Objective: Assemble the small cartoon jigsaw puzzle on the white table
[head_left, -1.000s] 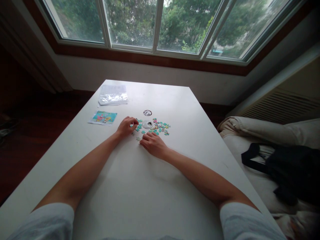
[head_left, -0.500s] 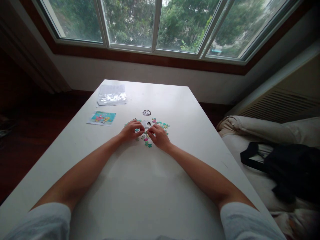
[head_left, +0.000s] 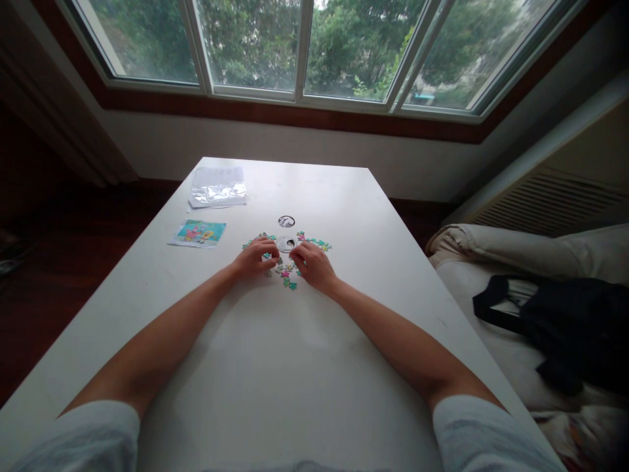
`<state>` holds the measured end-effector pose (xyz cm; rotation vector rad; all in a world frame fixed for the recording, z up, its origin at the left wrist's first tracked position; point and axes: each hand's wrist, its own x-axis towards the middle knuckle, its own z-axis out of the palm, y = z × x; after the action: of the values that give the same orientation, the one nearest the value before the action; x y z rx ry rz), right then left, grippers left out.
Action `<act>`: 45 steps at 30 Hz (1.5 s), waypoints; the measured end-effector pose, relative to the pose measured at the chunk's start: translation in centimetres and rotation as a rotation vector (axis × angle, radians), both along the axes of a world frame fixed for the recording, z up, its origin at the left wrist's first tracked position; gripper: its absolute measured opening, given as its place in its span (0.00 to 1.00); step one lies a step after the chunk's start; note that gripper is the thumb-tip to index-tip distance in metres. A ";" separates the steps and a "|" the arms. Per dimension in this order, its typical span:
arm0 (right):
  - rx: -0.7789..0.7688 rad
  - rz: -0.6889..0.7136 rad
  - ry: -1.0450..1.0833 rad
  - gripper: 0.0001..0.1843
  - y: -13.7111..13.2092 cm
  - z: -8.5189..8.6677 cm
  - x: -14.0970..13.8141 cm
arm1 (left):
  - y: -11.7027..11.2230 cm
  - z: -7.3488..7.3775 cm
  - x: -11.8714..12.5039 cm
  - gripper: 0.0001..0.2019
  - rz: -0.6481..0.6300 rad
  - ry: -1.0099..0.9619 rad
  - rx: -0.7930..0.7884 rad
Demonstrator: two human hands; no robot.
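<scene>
Curled beside the left of a round pale tray-like disc (head_left: 284,245), my left hand (head_left: 254,258) has its thumb and fingers drawn together. Whatever it may pinch is too small to make out. My right hand (head_left: 315,267) is at the disc's right edge, fingertips pinched close to a dark patterned piece (head_left: 291,243) lying in it. What these fingertips hold, if anything, is hidden. Small colourful jigsaw pieces (head_left: 286,274) lie scattered around and between both hands. Just beyond the disc is a round black-and-white picture (head_left: 286,221).
A colourful cartoon picture sheet (head_left: 200,233) lies on the left of the white table (head_left: 295,367). Farther back is a clear plastic bag (head_left: 219,187) with papers. To the right, a dark garment (head_left: 574,321) rests on a pale sofa (head_left: 521,252). A window stands beyond the table.
The view shifts slightly. My right fingertips have moved a little nearer the dark piece in the disc. My left hand stays almost in place, and the scattered jigsaw pieces look unchanged.
</scene>
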<state>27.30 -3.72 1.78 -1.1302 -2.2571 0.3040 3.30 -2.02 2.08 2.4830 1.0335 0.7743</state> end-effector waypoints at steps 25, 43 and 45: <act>-0.167 0.326 -0.383 0.02 0.7 3.4 2.5 | 0.4 -0.2 -1.8 0.03 0.075 0.161 0.105; -0.047 0.010 -0.079 0.16 5.8 0.3 7.3 | 1.4 -1.5 -2.2 0.08 0.383 0.089 0.113; -0.028 -0.042 -0.101 0.22 6.5 -1.2 7.5 | 1.6 -1.9 -2.3 0.12 0.470 0.115 0.102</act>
<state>34.84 2.76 0.58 -1.2316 -2.3199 0.2677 1.02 -0.40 0.15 2.4155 1.6951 0.8368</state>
